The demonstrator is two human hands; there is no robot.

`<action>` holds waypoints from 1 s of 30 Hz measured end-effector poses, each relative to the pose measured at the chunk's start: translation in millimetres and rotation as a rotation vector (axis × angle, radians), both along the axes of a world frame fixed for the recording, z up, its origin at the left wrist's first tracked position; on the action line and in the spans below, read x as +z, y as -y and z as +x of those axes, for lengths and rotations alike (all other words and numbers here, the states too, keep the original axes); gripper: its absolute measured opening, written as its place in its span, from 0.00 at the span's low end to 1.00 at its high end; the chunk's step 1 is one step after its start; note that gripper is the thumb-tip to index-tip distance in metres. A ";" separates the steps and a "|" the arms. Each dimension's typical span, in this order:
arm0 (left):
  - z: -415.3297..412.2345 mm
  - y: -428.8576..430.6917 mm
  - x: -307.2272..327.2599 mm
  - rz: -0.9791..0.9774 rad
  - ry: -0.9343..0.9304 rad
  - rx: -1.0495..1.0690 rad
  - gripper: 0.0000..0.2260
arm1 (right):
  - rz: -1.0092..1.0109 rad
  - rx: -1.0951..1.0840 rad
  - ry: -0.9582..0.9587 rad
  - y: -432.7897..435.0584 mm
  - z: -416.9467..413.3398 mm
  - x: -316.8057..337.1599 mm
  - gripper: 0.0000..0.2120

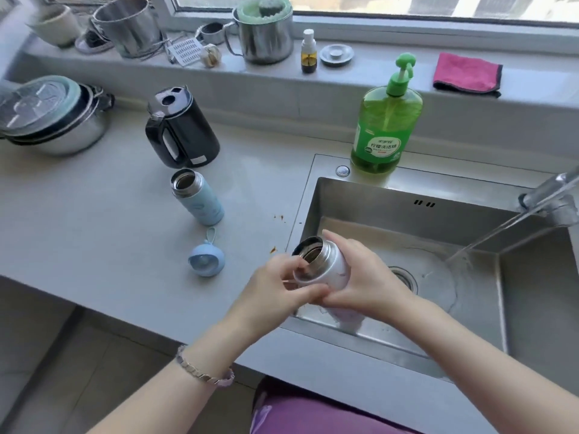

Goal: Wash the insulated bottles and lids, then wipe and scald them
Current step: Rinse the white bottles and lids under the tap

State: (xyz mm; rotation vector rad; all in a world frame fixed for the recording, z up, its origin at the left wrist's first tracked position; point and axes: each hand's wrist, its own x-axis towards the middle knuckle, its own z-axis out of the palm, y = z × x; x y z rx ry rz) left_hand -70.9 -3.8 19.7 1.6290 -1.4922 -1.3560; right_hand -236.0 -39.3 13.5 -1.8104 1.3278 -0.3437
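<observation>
A white insulated bottle (326,264) with an open steel mouth tilts left over the sink's left edge. My right hand (363,277) grips its body. My left hand (282,283) has its fingers curled at the bottle's rim and lower side, pinching it; what the fingertips hold is blurred. A light blue bottle (199,198) stands open and upright on the counter. Its round blue lid (206,260) with a loop lies in front of it.
The steel sink (470,277) has water running from the tap (551,198) at right. Green dish soap (387,120) stands behind the sink. A black kettle (181,130), stacked pots (53,117), a pink cloth (466,75) and metal cups (263,32) line the back.
</observation>
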 end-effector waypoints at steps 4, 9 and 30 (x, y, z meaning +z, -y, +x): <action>55.6 -1.7 10.5 -0.236 0.324 0.217 0.08 | -0.014 0.036 0.007 6.5 20.7 -10.0 0.42; 145.7 5.9 10.2 -0.294 0.640 0.570 0.13 | 0.027 0.033 -0.137 14.6 22.0 -22.1 0.23; 146.6 34.6 -73.1 -0.313 0.859 0.417 0.19 | 0.243 -0.049 -0.348 12.0 -35.4 -58.3 0.12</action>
